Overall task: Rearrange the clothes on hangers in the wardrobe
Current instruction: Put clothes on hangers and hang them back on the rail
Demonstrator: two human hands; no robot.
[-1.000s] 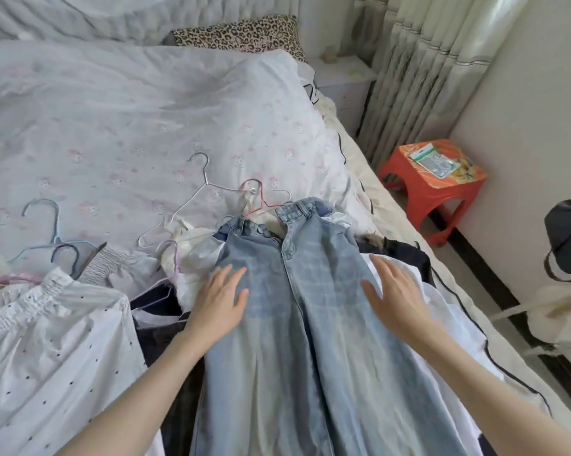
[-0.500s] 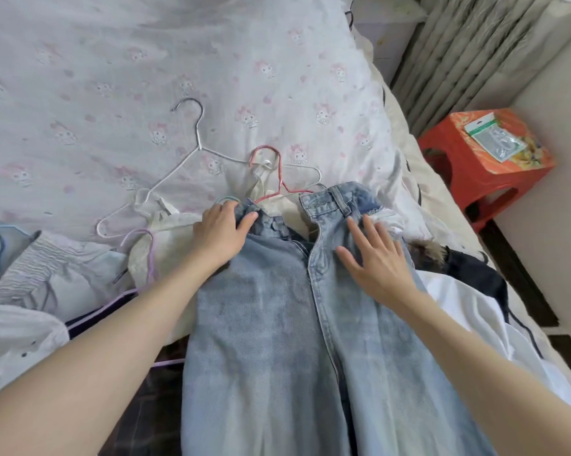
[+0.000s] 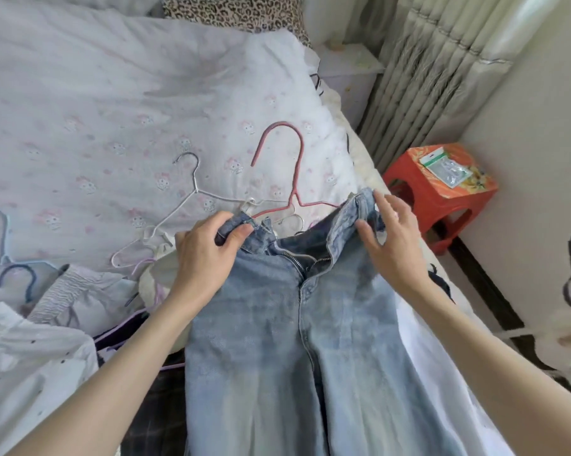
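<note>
Light blue jeans (image 3: 277, 324) lie lengthwise on the bed, fly unzipped and waistband lifted. My left hand (image 3: 205, 255) pinches the left side of the waistband. On the right side of the waistband rests my right hand (image 3: 389, 245), thumb inside and fingers spread on the outside. A pink hanger (image 3: 294, 179) stands up out of the waist opening, its hook pointing away from me and its shoulders hidden inside the jeans. A white hanger (image 3: 192, 195) lies flat on the quilt just left of it.
White and dotted garments (image 3: 31, 357) are piled at my left with blue hangers (image 3: 4, 238) beside them. A white garment (image 3: 442, 373) lies under the jeans at right. A red stool (image 3: 442, 195) stands by the bed's right edge, near the curtain (image 3: 435, 67).
Both hands moved from lying flat on the jeans up to the waistband and took hold of it. The waist has opened, and the pink hanger now stands raised from it.
</note>
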